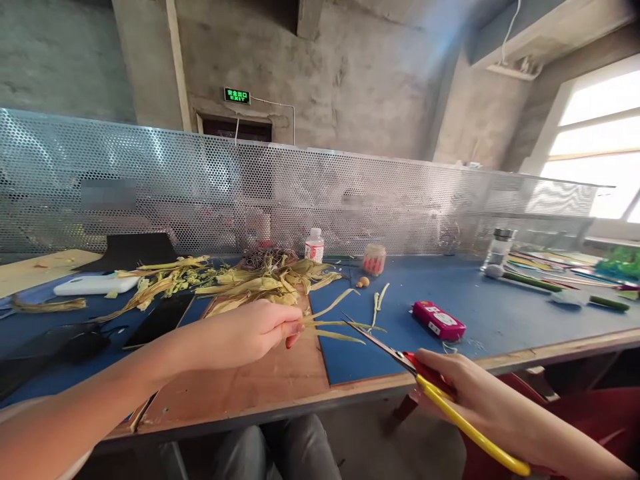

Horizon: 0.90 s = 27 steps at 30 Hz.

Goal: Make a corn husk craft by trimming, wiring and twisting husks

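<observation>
My left hand (275, 327) is pinched closed on several thin, pale yellow-green strips of dried husk (340, 325), which fan out to the right from its fingertips. My right hand (457, 383) grips scissors (383, 347) with red and yellow handles. Their blades point up and left, with the tips close to the ends of the strips. Whether the blades touch a strip I cannot tell. Behind my left hand lies a heap of dried husks (265, 283). Two short cut strips (379, 303) rest on the blue tabletop beyond the blades.
A magenta packet (439, 321) sits right of the scissors. Farther back stand a white bottle (314, 245), a jar (374, 260) and a clear flask (498, 250). On the left are a white device (95, 285) and a black phone (159, 321). A perforated metal divider (310, 193) runs behind.
</observation>
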Tool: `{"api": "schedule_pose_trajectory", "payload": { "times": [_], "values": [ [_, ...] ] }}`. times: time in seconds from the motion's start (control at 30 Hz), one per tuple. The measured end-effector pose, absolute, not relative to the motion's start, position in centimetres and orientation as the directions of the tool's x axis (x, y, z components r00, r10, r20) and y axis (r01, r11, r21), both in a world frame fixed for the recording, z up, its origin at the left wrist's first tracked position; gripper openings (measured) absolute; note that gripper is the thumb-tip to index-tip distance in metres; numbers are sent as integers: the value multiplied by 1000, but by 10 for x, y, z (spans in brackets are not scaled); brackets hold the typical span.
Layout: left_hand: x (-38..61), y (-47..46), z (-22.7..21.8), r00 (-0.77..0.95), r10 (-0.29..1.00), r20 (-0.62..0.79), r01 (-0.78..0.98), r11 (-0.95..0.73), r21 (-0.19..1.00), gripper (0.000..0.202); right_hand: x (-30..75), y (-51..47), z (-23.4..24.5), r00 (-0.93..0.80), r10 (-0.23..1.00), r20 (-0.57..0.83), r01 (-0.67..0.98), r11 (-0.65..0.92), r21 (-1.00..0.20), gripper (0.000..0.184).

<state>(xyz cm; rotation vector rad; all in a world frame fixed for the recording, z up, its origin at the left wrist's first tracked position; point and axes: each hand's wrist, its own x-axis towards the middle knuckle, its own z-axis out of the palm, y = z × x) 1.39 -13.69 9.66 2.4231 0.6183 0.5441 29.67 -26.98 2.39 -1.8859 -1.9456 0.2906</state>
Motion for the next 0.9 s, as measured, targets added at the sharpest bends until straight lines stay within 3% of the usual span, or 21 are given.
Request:
{"api": "schedule_pose_trajectory", "payload": {
  "times": [0.27,0.53,0.73,0.9],
  "values": [
    [17,-136,94,855,497,147,355,-769,532,17,304,-275,23,-16,993,121,909,65,-413,24],
    [17,-139,90,868,485,109,363,-768,529,20,309,-277,17,-37,996,77,931,62,-359,27],
    [24,-147,95,877,480,-21,455,-815,360,22,304,-287,17,-37,989,146,926,89,-366,25],
    [29,-152,93,874,484,-49,472,-820,322,21,303,-296,16,-18,971,240,938,100,-333,21]
  ]
}}
